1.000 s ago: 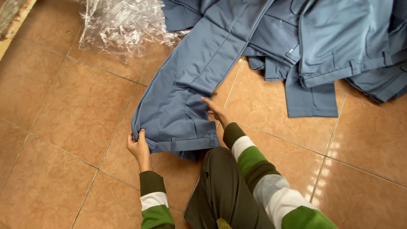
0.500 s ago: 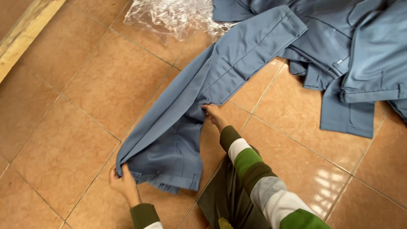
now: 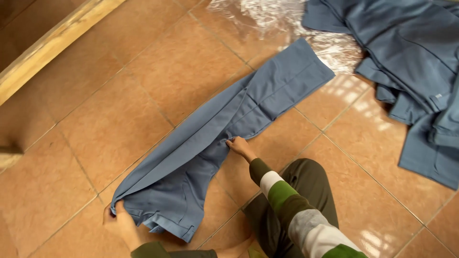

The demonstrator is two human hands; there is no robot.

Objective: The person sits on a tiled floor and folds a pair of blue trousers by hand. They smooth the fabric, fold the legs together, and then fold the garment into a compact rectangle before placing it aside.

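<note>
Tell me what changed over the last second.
The trousers got pulled away from the pile and now lie stretched out flat, apart from it. Left hand still grips the waistband, right hand still pinches the crotch seam. The plastic wrap stayed put.

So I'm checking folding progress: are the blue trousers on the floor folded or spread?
Folded lengthwise: the blue trousers lie as one narrow strip, legs stacked.

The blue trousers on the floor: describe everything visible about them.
The blue trousers are slate-blue woven cloth, laid flat and folded lengthwise, leg on leg, running diagonally across the tiled floor. The waistband lies nearest the person, the hems beside the clear plastic wrap. The left hand grips the waistband corner; the right hand pinches the crotch edge.
</note>
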